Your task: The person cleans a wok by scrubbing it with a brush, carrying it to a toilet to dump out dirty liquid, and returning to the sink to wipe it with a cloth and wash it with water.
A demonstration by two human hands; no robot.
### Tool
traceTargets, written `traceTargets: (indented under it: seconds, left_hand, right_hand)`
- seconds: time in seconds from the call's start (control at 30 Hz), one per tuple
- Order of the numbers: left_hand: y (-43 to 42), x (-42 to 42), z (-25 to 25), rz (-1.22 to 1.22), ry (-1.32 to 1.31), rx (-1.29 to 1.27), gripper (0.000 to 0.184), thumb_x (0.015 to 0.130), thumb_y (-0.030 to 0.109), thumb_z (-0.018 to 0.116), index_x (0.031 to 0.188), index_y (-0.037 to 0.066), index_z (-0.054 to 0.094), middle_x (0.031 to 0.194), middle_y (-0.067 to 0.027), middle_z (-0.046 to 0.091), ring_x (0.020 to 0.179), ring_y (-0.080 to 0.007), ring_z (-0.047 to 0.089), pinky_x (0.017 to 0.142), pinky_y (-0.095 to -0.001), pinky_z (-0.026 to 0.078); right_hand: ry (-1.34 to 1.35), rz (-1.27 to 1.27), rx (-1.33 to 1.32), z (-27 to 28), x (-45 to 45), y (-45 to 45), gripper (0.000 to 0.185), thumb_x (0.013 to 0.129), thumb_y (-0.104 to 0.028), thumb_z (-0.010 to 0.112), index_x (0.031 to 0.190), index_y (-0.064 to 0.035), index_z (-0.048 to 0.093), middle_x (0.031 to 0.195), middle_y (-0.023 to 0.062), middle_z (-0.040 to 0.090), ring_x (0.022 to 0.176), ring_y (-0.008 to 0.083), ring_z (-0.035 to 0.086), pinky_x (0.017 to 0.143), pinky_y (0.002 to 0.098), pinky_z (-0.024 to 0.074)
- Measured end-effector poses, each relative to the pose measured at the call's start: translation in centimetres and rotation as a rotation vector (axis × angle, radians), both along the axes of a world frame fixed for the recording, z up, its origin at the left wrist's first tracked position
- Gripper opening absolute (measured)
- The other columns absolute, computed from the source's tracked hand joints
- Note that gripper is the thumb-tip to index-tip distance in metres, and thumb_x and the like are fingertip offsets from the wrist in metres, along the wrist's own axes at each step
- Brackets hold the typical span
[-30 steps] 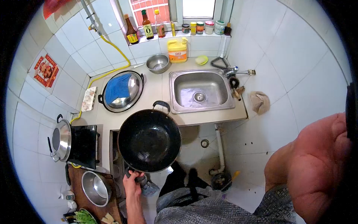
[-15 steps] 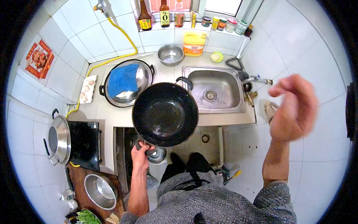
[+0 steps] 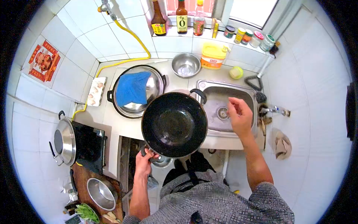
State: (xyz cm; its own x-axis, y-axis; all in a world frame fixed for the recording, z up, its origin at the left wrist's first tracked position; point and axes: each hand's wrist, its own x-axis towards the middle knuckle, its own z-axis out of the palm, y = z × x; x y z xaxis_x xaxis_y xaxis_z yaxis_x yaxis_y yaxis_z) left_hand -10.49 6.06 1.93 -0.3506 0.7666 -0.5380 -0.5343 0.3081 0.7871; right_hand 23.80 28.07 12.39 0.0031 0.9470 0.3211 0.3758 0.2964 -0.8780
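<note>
A black wok [image 3: 174,125] hangs tilted in front of the counter's edge, its dark inside facing the camera. My left hand [image 3: 145,159] grips its near handle. The wok's far handle [image 3: 198,95] points toward the sink and nothing holds it. My right hand [image 3: 240,114] hovers over the steel sink [image 3: 210,95], its fingers curled with gaps between them and nothing visible in them. To the left of the wok, a blue cloth [image 3: 132,89] lies on a domed steel lid [image 3: 154,84] that covers a dark pan.
A steel bowl [image 3: 186,65], yellow jug [image 3: 213,55] and green-yellow dish [image 3: 236,72] stand behind the sink. Bottles and jars line the windowsill. A black cooktop [image 3: 89,145], steel lid [image 3: 64,142] and steel basin [image 3: 101,193] are at the left. A faucet [image 3: 276,110] juts from the right wall.
My right hand has come in from the far right to above the sink. My left hand has kept hold of the wok, which has moved rightward. The camera view has shifted.
</note>
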Motion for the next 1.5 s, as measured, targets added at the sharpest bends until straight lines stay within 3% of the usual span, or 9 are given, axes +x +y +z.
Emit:
traceTargets:
  seconds: [0.37,0.67,0.87,1.13,1.2,1.23,1.3,1.43,1.5]
  left_hand:
    - [1.1,0.4,-1.1,0.112,-0.114,-0.101,0.022,0.080,-0.011,0.060,0.077,0.009,0.050,0.084,-0.0021,0.054,0.073,-0.0169,0.061,0.075,-0.0394,0.060]
    - [1.3,0.0,-1.0,0.067,-0.025,-0.148,0.013,0.084,-0.006,0.060,0.084,0.005,0.054,0.086,-0.0079,0.064,0.076,-0.0211,0.068,0.075,-0.0364,0.059]
    - [0.9,-0.2,-2.3,0.107,-0.053,-0.184,0.014,0.086,-0.006,0.061,0.085,0.005,0.053,0.088,-0.0092,0.065,0.075,-0.0212,0.068,0.074,-0.0351,0.059]
    - [-0.1,0.6,-3.9,0.144,-0.104,-0.155,0.013,0.085,-0.007,0.060,0.088,0.004,0.053,0.095,-0.0103,0.065,0.080,-0.0222,0.068,0.073,-0.0360,0.060]
    - [-0.5,0.6,-4.4,0.130,-0.104,-0.151,0.012,0.085,-0.005,0.060,0.093,0.003,0.056,0.097,-0.0106,0.066,0.081,-0.0225,0.069,0.074,-0.0379,0.060]
    - [-0.5,0.5,-4.3,0.127,-0.109,-0.149,0.012,0.085,-0.005,0.060,0.093,0.003,0.056,0.097,-0.0106,0.066,0.081,-0.0225,0.069,0.074,-0.0379,0.060]
    - [-0.4,0.6,-3.9,0.105,-0.079,-0.171,0.014,0.084,-0.004,0.062,0.095,0.003,0.056,0.095,-0.0112,0.067,0.080,-0.0224,0.068,0.073,-0.0362,0.059]
    - [0.3,0.3,-2.1,0.067,-0.016,-0.217,0.012,0.086,-0.002,0.062,0.088,0.003,0.052,0.090,-0.0111,0.065,0.074,-0.0210,0.068,0.070,-0.0357,0.057]
    - [-0.4,0.2,-4.5,0.065,-0.027,-0.105,0.010,0.087,-0.002,0.061,0.088,0.003,0.052,0.089,-0.0118,0.065,0.072,-0.0204,0.067,0.071,-0.0356,0.057]
  right_hand:
    - [0.010,0.390,-0.085,-4.2,-10.4,6.7,0.015,0.086,-0.006,0.069,0.100,-0.0018,0.068,0.085,0.0087,0.067,0.067,0.0132,0.064,0.061,0.0254,0.0509]
    - [-0.222,0.715,-0.108,-9.0,-26.7,10.1,0.025,0.085,-0.020,0.065,0.105,-0.0043,0.068,0.100,0.0166,0.069,0.090,0.0337,0.067,0.079,0.0432,0.0535]
    - [-0.706,0.513,-0.174,-12.1,-36.1,11.7,0.041,0.079,-0.026,0.069,0.109,0.0011,0.062,0.107,0.0247,0.062,0.099,0.0401,0.065,0.086,0.0492,0.0534]
    - [-0.595,0.390,-0.246,-15.3,-38.4,12.4,0.022,0.081,-0.019,0.061,0.097,-0.0055,0.068,0.110,0.0193,0.063,0.097,0.0365,0.064,0.087,0.0456,0.0514]
    - [-0.183,0.442,-0.222,-16.1,-39.3,13.2,0.021,0.083,-0.020,0.061,0.098,-0.0045,0.066,0.107,0.0154,0.064,0.097,0.0296,0.063,0.087,0.0393,0.0507]
    - [-0.188,0.439,-0.222,-15.3,-39.7,13.2,0.021,0.083,-0.020,0.061,0.098,-0.0045,0.066,0.107,0.0154,0.064,0.097,0.0296,0.063,0.087,0.0393,0.0507]
    - [0.444,0.585,-0.519,-11.8,-40.7,13.1,0.021,0.086,-0.019,0.061,0.101,-0.0035,0.064,0.103,0.0097,0.064,0.097,0.0223,0.061,0.086,0.0380,0.0503]
    - [0.839,0.670,-0.733,-3.3,-39.7,12.3,0.021,0.089,-0.016,0.060,0.105,-0.0028,0.059,0.096,0.0070,0.061,0.093,0.0198,0.060,0.084,0.0411,0.0518]
    - [0.846,0.780,-0.674,-0.3,-37.9,12.4,0.020,0.091,-0.015,0.057,0.107,-0.0037,0.056,0.096,0.0078,0.060,0.091,0.0207,0.061,0.083,0.0419,0.0531]
